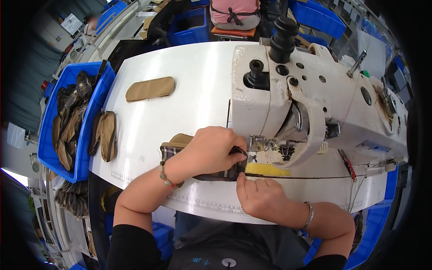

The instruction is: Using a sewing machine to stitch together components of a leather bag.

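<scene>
Pressing plaid piece (216,174) flat with left hand (211,150) | right hand (261,195) pinching its edge, steadying it toward sewing machine (315,90) needle

1 sewing mach. (315,90), 1 plaid piece (216,173), 2 tan pads (150,88) on table, 1 blue bin (87,130).

Your left hand (211,148) covers most of the plaid fabric piece (216,174); only its edges show around your fingers. Needle pt under the sewing machine (315,90) head is too small to make out, just past your left fingertips. Your right hand (261,198) hides the fabric's near corner under the thumb. Blue bin (87,117) contents: too dark to tell apart.
</scene>
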Demonstrator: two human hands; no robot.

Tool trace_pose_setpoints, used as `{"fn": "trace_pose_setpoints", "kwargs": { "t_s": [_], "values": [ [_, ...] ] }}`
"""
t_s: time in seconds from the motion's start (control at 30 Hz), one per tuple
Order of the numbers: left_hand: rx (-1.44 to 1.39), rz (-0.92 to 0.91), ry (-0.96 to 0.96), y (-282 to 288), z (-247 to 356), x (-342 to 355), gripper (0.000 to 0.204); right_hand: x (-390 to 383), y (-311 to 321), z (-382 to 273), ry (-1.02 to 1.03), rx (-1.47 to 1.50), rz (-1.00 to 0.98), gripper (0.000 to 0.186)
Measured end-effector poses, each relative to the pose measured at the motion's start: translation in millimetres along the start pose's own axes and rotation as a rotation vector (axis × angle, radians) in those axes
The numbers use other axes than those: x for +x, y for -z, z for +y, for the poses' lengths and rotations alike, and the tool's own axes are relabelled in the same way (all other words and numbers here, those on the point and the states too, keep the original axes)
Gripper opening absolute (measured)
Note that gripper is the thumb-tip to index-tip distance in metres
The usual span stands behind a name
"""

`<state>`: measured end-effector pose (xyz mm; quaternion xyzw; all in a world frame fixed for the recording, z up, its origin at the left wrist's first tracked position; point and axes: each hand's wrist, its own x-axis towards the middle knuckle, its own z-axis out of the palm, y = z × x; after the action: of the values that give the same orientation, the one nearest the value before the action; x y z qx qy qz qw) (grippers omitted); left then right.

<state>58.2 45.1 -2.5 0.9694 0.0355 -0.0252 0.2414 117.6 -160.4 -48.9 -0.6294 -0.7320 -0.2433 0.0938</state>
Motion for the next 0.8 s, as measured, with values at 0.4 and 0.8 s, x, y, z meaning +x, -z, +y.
{"fn": "trace_pose_setpoints", "kwargs": {
  "t_s": [0.4,0.8],
  "values": [
    [0.018,0.02,0.009,-7.4,-3.3,1.6,0.013,0.2,-0.1,-3.1,-0.033,0.003,-0.038,0.027],
    [-0.053,-0.026,0.11,-7.6,7.0,3.9,0.016,0.5,4.8,-4.5,-0.04,0.02,-0.088,0.028]
  ]
}}
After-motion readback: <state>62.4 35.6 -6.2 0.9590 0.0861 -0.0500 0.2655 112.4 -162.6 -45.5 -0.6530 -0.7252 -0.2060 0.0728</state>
